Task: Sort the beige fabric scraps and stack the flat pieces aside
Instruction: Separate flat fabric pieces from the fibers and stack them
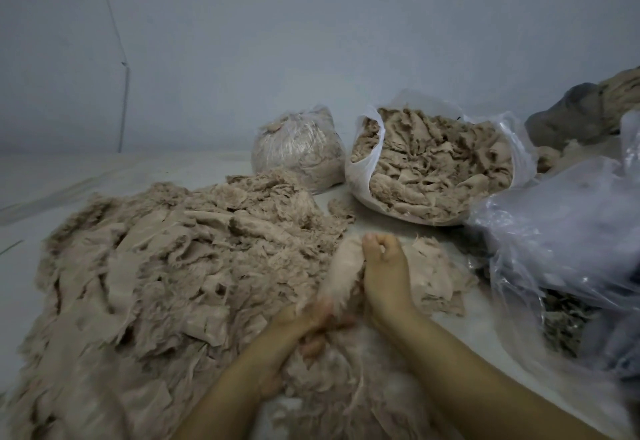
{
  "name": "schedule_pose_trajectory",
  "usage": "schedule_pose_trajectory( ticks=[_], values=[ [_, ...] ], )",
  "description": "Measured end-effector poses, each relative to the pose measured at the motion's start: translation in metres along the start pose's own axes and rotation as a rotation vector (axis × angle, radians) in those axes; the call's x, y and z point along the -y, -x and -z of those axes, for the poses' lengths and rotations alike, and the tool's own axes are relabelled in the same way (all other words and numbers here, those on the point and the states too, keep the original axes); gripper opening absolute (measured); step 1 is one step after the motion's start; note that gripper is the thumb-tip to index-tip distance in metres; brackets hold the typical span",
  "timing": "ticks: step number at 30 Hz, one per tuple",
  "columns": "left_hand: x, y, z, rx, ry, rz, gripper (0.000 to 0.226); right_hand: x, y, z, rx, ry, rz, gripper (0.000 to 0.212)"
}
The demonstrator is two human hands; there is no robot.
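Observation:
A large loose heap of beige fabric scraps (166, 266) covers the left and middle of the pale surface. Both hands grip one frayed beige scrap (341, 266) stretched between them. My right hand (382, 270) pinches its upper end, fingers closed. My left hand (308, 325) clutches its lower end, just above a fluffy clump of scraps (346, 380) near me. A small stack of flatter pieces (436, 273) lies right behind my right hand.
An open white plastic bag (360, 176) full of scraps stands at the back right, a tied clear bag of scraps (298, 148) to its left. Crumpled clear plastic bags (561, 249) crowd the right side. A bare wall rises behind.

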State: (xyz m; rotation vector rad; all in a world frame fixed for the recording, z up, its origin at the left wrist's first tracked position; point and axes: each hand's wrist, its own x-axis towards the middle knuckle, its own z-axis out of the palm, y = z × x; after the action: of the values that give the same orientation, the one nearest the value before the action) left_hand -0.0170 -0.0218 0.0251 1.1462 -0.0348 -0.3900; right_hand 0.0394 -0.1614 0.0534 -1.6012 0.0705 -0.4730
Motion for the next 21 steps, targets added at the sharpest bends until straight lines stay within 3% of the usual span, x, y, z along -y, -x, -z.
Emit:
schedule_pose_trajectory(
  ticks=[3, 5, 11, 15, 18, 19, 21],
  values=[
    [0.006, 0.001, -0.007, 0.053, 0.015, -0.052, 0.018, -0.003, 0.025, -0.016, 0.068, -0.002, 0.025, 0.022],
    [0.007, -0.001, -0.007, -0.026, -0.019, -0.115, 0.01, -0.004, 0.033, -0.02, 0.089, -0.03, 0.015, 0.021],
    [0.0, -0.007, 0.014, -0.208, -0.008, -0.154, 0.011, 0.015, -0.028, 0.012, -0.061, -0.082, -0.025, 0.02],
    [-0.003, -0.008, 0.019, -0.233, -0.007, -0.103, 0.011, 0.001, -0.064, 0.06, -0.061, 0.365, -0.089, 0.011],
    [-0.004, -0.006, 0.015, -0.242, -0.026, -0.094, 0.015, -0.008, -0.044, 0.069, -0.074, 0.604, 0.074, 0.013],
    [-0.005, -0.006, 0.015, -0.246, -0.026, -0.097, 0.016, -0.01, -0.032, 0.065, -0.028, 0.598, 0.147, 0.007],
    [-0.007, -0.004, 0.014, -0.249, -0.044, -0.112, 0.013, -0.013, -0.004, 0.054, 0.234, 0.564, 0.184, 0.007]
  ],
)
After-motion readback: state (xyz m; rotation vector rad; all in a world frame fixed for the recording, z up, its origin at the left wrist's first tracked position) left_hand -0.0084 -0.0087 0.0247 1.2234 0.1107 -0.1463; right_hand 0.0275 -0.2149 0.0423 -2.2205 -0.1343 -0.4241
